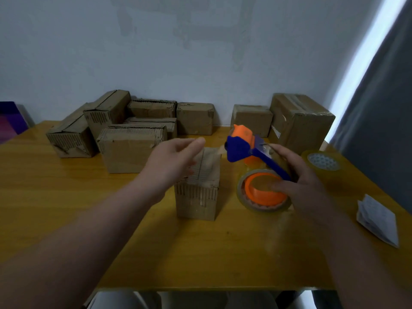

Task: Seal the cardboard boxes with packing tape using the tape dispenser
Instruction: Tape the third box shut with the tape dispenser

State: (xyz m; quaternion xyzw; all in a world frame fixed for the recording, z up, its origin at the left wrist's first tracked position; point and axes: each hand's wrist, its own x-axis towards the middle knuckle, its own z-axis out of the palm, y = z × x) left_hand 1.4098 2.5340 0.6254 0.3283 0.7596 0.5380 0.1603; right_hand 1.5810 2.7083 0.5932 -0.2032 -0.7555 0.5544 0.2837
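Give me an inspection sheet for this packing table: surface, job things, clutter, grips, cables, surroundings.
Surface: yellow wooden table, glossy.
Job's things: small box stands at centre, flaps closed, taping cannot be told; blue and orange dispenser to its right, with a tape roll mounted; back boxes grouped along the wall.
Clutter: spare roll at far right; folded paper packet near the right edge.
Grips: left hand open over the box's top; right hand holds the dispenser.
Cables: nothing seen.
Surroundings: pale wall; grey curtain on the right; purple object at far left.
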